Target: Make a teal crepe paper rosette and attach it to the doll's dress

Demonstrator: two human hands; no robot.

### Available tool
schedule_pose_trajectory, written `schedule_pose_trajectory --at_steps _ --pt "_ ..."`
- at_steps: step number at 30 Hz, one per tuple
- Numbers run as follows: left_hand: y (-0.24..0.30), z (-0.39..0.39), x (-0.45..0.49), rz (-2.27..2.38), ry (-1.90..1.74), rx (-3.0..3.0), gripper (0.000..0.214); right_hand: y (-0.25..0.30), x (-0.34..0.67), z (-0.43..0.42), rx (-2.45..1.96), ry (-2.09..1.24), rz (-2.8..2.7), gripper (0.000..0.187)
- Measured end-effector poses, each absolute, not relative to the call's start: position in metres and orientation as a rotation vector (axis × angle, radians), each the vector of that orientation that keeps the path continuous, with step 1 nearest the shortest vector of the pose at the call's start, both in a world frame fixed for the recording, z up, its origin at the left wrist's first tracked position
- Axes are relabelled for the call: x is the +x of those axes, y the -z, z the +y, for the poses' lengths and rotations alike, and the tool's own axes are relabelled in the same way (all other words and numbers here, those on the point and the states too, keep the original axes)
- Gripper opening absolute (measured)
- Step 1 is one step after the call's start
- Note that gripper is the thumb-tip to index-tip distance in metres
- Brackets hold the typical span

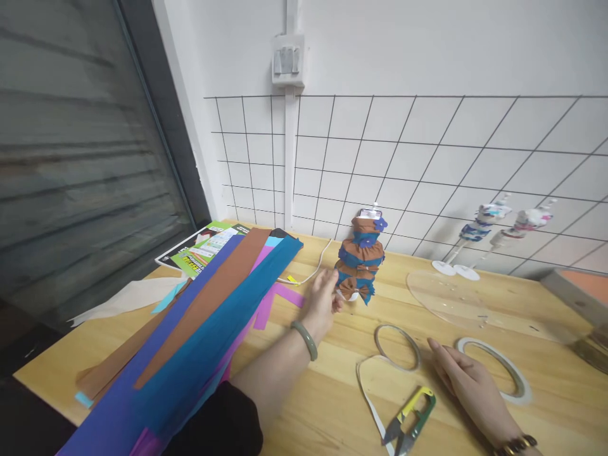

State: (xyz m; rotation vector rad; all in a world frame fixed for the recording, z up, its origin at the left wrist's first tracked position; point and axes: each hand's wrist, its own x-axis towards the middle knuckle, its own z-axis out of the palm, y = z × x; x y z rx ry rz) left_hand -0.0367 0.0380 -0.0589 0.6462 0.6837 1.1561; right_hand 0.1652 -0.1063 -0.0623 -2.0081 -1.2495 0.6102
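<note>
A tiered figure of brown and teal crepe paper [363, 253], trimmed with bows and small purple flowers, stands upright on the table near the wall. My left hand [325, 291] is at its lower left side, fingers curled around the edge of its base; some fingertips are hidden. To the right, my right hand [465, 377] rests low over the table with fingers loosely extended and nothing visible in them. Beside it lie a thin roll of tape [399, 347], a larger white tape roll [515, 380] and yellow-green thread snips [411, 418] on a loose tape strip.
Long crepe paper strips [213, 310] in blue, brown, teal and pink cover the table's left side. Behind them lie printed booklets [194, 253]. Two small figures on stands [475, 231] and a clear round sheet [441, 294] are at right. A wire grid [332, 152] lines the wall.
</note>
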Motion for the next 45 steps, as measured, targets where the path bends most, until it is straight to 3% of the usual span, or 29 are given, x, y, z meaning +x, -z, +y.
schedule_pose_trajectory --at_steps 22,31,45 --pt "0.058 0.050 -0.046 0.529 -1.010 0.459 0.022 0.063 0.164 -0.107 -1.968 -0.598 -1.227 0.045" --pt "0.054 0.048 -0.043 0.454 -0.986 0.472 0.033 0.063 0.162 -0.107 -2.000 -0.581 -1.216 0.047" --pt "0.058 0.052 -0.046 0.657 -1.059 0.446 0.020 0.058 0.158 -0.107 -1.915 -0.498 -1.271 0.047"
